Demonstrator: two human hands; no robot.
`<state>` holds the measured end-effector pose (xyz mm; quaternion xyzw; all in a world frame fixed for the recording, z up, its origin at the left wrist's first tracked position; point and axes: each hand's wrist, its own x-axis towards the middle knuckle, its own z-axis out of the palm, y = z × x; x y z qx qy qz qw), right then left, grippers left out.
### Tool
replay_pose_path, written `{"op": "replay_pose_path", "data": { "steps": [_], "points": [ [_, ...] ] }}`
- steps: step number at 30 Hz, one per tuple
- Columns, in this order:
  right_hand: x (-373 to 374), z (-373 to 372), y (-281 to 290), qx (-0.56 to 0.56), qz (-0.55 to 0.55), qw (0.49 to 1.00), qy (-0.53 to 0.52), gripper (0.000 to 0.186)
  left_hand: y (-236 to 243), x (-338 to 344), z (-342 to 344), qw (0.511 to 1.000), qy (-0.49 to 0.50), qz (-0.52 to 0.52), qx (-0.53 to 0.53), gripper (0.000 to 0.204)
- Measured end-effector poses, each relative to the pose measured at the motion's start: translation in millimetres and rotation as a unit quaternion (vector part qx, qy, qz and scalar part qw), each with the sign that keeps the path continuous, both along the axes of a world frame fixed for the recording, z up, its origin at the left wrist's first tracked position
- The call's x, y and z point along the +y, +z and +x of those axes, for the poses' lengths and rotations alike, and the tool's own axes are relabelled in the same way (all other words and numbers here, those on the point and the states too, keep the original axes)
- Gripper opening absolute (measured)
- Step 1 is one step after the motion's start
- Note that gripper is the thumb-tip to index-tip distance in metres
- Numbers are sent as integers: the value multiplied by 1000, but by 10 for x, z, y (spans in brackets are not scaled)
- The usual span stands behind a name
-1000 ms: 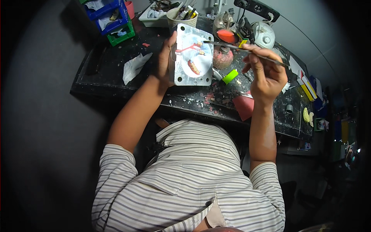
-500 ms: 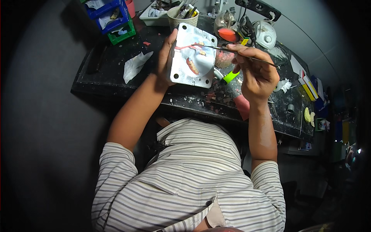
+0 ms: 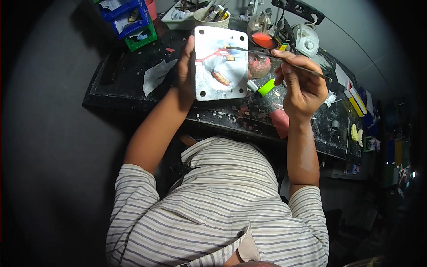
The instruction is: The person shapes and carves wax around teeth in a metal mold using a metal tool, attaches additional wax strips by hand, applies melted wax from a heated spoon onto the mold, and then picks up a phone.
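Note:
My left hand [image 3: 185, 66] grips a metal dental flask half [image 3: 213, 92] by its left side, the white inner face tipped toward me. White plaster fills it, and on this lie a row of teeth in pink wax [image 3: 220, 78] and, higher up, a thin pink wax strip [image 3: 211, 57]. A second small tooth-coloured piece [image 3: 230, 58] shows beside the strip. Between its thumb and fingers, my right hand [image 3: 303, 83] holds a thin dark wax carving tool [image 3: 258, 54]. Its tip is over the upper part of the plaster, near the strip's right end; contact cannot be made out.
Behind the flask stand a cup of tools [image 3: 211, 18], a white tray [image 3: 175, 20] and a red-filled dish [image 3: 263, 40]. A crumpled tissue [image 3: 156, 76] lies left, a lime-green lighter-like object [image 3: 267, 87] and a pink wax sheet [image 3: 279, 123] right. Blue and green bins [image 3: 141, 39] stand far left.
The flask has turned slightly and shifted a little left, standing straighter. My right hand has moved slightly right, and the tool's tip lies a bit higher on the plaster.

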<state>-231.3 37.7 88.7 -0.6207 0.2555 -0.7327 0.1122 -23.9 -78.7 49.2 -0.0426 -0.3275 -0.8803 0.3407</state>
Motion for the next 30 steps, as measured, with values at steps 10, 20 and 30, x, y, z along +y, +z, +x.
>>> {"op": "replay_pose_path", "data": {
  "steps": [10,20,30],
  "points": [
    [38,-235,116,-116,102,986,-60,15,-12,39,-22,938,194,-253,-135,78],
    [75,-254,80,-82,100,989,-69,16,-110,42,28,907,218,-306,-192,112],
    [93,-117,30,5,34,998,-51,12,-232,14,20,887,249,-331,-205,103]
  ]
}}
